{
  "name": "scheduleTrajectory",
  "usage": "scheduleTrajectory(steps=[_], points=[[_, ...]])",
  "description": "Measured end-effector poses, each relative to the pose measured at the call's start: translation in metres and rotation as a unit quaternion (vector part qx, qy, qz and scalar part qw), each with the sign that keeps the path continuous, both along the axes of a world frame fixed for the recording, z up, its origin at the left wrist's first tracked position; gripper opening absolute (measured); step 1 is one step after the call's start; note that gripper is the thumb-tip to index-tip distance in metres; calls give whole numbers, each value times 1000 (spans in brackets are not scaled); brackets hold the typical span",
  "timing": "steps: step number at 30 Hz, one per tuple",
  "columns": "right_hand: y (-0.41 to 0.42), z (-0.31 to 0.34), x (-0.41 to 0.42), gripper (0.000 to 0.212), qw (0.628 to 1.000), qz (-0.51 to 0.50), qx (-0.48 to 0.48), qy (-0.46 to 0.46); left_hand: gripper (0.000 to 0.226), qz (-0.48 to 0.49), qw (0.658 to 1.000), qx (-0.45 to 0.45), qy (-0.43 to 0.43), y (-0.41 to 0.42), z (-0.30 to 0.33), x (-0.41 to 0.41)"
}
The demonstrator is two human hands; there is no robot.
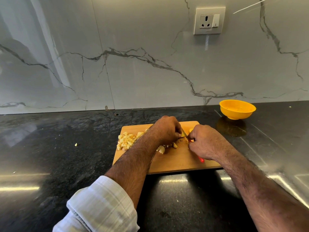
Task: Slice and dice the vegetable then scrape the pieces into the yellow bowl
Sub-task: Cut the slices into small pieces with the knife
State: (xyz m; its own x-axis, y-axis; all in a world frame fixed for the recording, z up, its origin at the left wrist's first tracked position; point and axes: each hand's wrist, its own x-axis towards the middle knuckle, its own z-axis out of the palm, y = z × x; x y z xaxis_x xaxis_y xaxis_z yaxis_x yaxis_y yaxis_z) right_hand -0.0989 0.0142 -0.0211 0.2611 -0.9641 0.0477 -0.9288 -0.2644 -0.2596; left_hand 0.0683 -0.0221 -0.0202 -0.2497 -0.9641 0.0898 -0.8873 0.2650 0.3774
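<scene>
A wooden cutting board (177,162) lies on the dark counter. My left hand (166,128) curls over a small pale-yellow vegetable piece (183,135) at the board's far middle, pinching it with the fingertips. My right hand (204,142) grips a red-handled knife (201,159); its blade meets the piece between my hands and is mostly hidden. A heap of diced pieces (126,141) sits on the board's left part, with more dice (168,147) under my left wrist. The yellow bowl (237,109) stands at the back right, apart from the board.
A marble backsplash with a wall socket (209,20) rises behind the counter. Stray bits lie on the counter at the left (76,144). The glossy dark counter (58,156) extends left and right of the board.
</scene>
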Motion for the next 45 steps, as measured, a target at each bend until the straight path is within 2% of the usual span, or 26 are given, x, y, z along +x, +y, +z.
scheduleTrajectory(steps=[7,15,21,27,34,41,45], points=[[-4,-5,-1,35,1000,4,-7,-8,20,-2,1000,-4,-6,2,0,1],[1,-2,-5,21,995,7,-91,-48,19,-1,1000,6,-8,1,3,6],[1,-7,5,29,999,12,-44,-6,17,-4,1000,2,-7,1,3,5],[-2,-10,8,34,999,6,-30,-14,16,-8,1000,1,-13,2,4,3],[6,-2,0,18,991,23,-108,-72,13,14,1000,0,-15,3,6,12],[3,-7,11,34,998,29,-49,6,9,1,1000,9,8,6,7,12],[5,-9,12,29,997,28,-68,3,12,-7,1000,15,7,7,6,18]])
